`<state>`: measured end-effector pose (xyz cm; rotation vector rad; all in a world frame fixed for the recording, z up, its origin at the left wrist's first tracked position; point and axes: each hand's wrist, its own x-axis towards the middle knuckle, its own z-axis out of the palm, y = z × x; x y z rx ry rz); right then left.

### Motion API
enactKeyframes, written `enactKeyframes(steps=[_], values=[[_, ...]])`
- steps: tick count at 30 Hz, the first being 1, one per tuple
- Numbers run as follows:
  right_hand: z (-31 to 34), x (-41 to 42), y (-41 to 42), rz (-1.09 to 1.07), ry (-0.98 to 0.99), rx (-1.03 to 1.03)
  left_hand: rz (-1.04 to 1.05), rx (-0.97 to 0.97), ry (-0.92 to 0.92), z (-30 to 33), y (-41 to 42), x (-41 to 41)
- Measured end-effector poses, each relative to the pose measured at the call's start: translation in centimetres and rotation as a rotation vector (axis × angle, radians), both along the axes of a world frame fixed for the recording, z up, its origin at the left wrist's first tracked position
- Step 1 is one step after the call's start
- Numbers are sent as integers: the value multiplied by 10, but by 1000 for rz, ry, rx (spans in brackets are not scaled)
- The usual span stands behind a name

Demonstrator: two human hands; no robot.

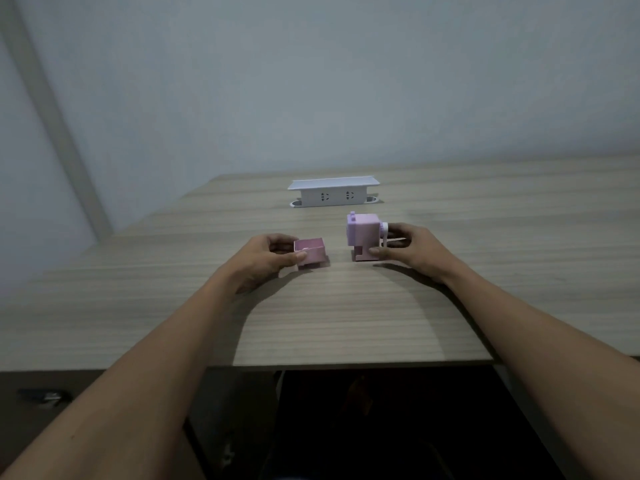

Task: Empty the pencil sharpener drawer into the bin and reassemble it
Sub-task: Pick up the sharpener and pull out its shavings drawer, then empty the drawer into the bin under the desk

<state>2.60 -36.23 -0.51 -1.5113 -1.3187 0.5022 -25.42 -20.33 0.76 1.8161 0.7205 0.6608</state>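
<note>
The pink drawer (311,252) is out of the sharpener and sits upright on the wooden table (329,313), its open top facing up. My left hand (266,258) grips it from the left side, thumb on its front edge. To its right stands the lilac pencil sharpener body (362,233), its empty drawer slot facing left at the bottom. My right hand (408,247) holds the body from the right, fingers around the crank side and thumb on its lower front. A small gap separates drawer and body. No bin is in view.
A white pop-up socket block (332,192) stands at the back of the table, behind the sharpener. The table's near edge runs across the lower middle, with dark space beneath it. A grey wall rises behind.
</note>
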Motion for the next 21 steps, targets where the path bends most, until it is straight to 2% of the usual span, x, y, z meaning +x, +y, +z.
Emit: enactKeyframes(steps=[3,10,21], values=[[7,0,-11,11,61,-6,-19,28,-3,16,-6,-2],[29,7,-56,-44,37,6,-113,94,-37,60,-37,22],[94,31,-144,-142,90,8,-302,123,-62,93,-109,112]])
